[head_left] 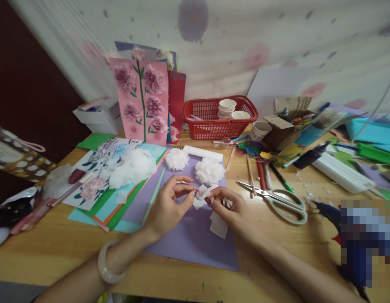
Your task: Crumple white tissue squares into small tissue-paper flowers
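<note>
Over the purple paper sheet (195, 248), my left hand (169, 206) and my right hand (231, 208) meet fingertip to fingertip. Both pinch one small piece of thin white tissue paper (202, 192), crumpled between them. More flat white tissue squares (218, 226) lie on the sheet under and beside my right hand, partly hidden by it. Just beyond my fingers sit two fluffy white paper flowers, one on the left (177, 159) and one nearer on the right (209, 171). Behind them rests a white roll (203, 152).
To the left, a heap of white tissue (132, 168) covers coloured papers. Scissors (277, 202) and a glue gun (356, 240) lie to the right. A red basket (207, 128) with paper cups and a pink flower picture (142, 101) stand at the back.
</note>
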